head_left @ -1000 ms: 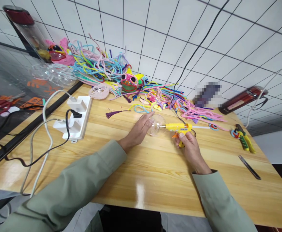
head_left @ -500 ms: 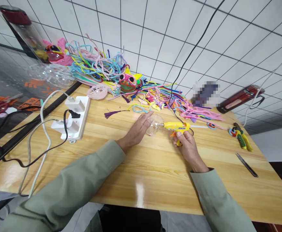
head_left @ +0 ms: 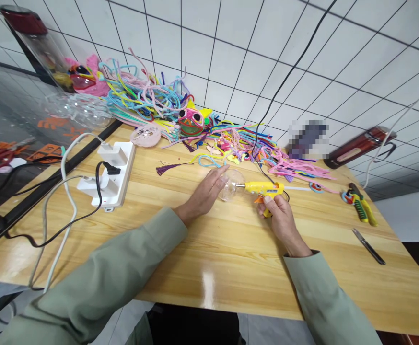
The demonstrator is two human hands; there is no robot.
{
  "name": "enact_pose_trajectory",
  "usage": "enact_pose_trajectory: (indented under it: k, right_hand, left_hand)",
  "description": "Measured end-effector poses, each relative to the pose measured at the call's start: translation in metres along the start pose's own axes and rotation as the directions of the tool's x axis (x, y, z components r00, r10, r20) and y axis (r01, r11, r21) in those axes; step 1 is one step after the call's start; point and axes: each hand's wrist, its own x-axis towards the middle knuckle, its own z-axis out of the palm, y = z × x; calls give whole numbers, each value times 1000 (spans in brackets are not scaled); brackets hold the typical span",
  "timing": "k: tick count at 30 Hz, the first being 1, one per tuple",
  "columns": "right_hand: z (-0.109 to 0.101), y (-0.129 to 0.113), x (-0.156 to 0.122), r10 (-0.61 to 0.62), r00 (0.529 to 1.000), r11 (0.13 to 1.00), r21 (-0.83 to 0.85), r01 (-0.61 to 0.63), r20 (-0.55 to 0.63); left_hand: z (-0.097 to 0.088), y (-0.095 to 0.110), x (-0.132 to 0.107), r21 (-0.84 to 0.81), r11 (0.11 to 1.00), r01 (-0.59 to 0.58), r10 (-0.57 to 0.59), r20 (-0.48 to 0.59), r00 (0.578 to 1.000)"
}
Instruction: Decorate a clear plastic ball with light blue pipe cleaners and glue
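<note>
My right hand (head_left: 284, 221) is wrapped round the grip of a yellow hot glue gun (head_left: 263, 187), with fingers by its orange trigger. The metal nozzle points left and meets a clear plastic ball (head_left: 233, 192) on the table; whether it touches the surface or enters an opening, I cannot tell. My left hand (head_left: 205, 195) steadies the ball from its left side, fingers extended along it and thumb against it. A white glue stick (head_left: 298, 189) sticks out of the gun's back end. Yellow and light blue pipe cleaners (head_left: 209, 161) lie just beyond my left fingertips.
Pipe cleaners (head_left: 145, 96) are heaped along the tiled wall, beside a pink fish-like figure (head_left: 191, 120). A power strip (head_left: 118, 179) with cables stands left. On the right lie pliers (head_left: 361, 206), a craft knife (head_left: 368, 246) and a dark red flask (head_left: 360, 147). The gun's black cord (head_left: 267, 108) hangs behind it.
Both hands, the glue gun and the ball hold almost the same positions. The whole view has shifted very slightly.
</note>
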Motion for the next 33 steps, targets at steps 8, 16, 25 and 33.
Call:
enact_pose_trajectory:
  k: [8,16,25,33]
  right_hand:
    - [-1,0,-1,3,1000,1000,-21,-2,2]
    - [5,0,-1,13,1000,997,71,-11,-28]
    - [3,1,-1,0,999,1000,31,2,-40]
    - [5,1,-3,-23,999,1000,17,23,-42]
  left_hand:
    - [0,-1,2,-15,1000,9,-9,-9,1000]
    - [0,0,1,2,1000,0,0,3,1000]
    - [1,-2,1,8,1000,-6,6,4,1000]
    - [0,-2,1,9,1000,-7,7,4,1000]
